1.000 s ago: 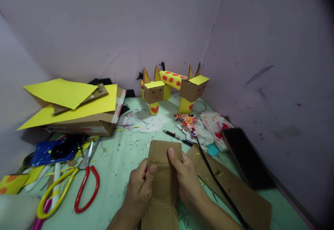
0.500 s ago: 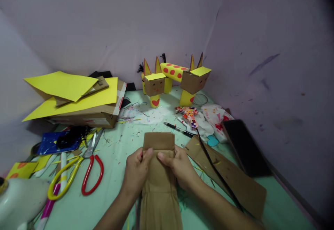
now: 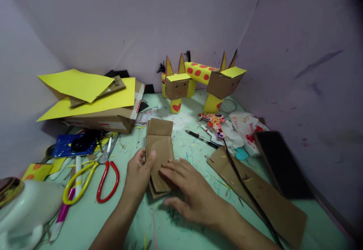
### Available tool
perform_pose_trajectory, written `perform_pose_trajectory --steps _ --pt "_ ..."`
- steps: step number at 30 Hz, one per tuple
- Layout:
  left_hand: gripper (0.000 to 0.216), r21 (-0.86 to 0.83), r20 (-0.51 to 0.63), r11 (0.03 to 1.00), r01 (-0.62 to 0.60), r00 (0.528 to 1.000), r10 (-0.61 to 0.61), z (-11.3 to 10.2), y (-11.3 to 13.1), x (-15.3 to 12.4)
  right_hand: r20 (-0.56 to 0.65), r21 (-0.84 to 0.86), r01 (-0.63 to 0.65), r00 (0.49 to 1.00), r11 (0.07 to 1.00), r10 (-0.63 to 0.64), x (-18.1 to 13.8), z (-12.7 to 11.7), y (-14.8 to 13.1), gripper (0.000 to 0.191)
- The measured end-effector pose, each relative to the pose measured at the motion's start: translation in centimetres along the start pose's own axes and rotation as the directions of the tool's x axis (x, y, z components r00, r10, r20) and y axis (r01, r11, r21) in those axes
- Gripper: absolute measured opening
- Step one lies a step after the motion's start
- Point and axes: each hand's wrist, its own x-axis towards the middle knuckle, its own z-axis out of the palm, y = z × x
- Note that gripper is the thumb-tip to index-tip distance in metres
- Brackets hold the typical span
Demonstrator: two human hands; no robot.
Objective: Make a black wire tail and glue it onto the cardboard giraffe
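Note:
A creased, folded piece of brown cardboard [image 3: 159,144] stands in front of me, its near end doubled over into layers. My left hand [image 3: 139,172] grips its left edge, thumb on the front face and fingers behind. My right hand [image 3: 188,191] rests its fingertips against the lower right side of the cardboard, fingers stretched out and thumb apart. Beyond it stand two cardboard animals with yellow bodies and pointed ears, a smaller one [image 3: 177,87] and a larger one [image 3: 225,83].
Scissors [image 3: 106,155] with yellow and red handles lie left, near a white mug-like object [image 3: 34,208]. Yellow sheets [image 3: 76,85] top a cardboard box [image 3: 119,123]. At right are a pen [image 3: 201,138], a glue gun [image 3: 217,123] with black cord, a cardboard strip [image 3: 263,193] and a dark phone [image 3: 283,163].
The long cardboard has been folded up into a shorter, layered piece. My right hand has let go of its upper edge and opened against its lower right side. The view has shifted slightly.

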Motion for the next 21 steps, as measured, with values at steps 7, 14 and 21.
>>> perform_pose_trajectory --steps 7,14,21 --pt "0.036 -0.253 0.127 0.958 0.135 0.986 -0.106 0.6 -0.4 -0.2 -0.146 0.208 -0.14 0.974 0.968 0.173 -0.1 1.6 1.4 0.034" --pt "0.034 -0.156 0.028 0.985 0.07 0.997 -0.067 0.5 -0.4 -0.3 -0.108 0.114 -0.188 0.974 0.976 0.2 0.0 1.1 0.8 0.03" --pt "0.04 0.578 0.054 0.709 -0.404 0.886 0.461 1.1 -0.2 -3.4 -0.237 0.05 -0.09 0.966 0.995 0.099 -0.3 1.6 0.2 0.046"
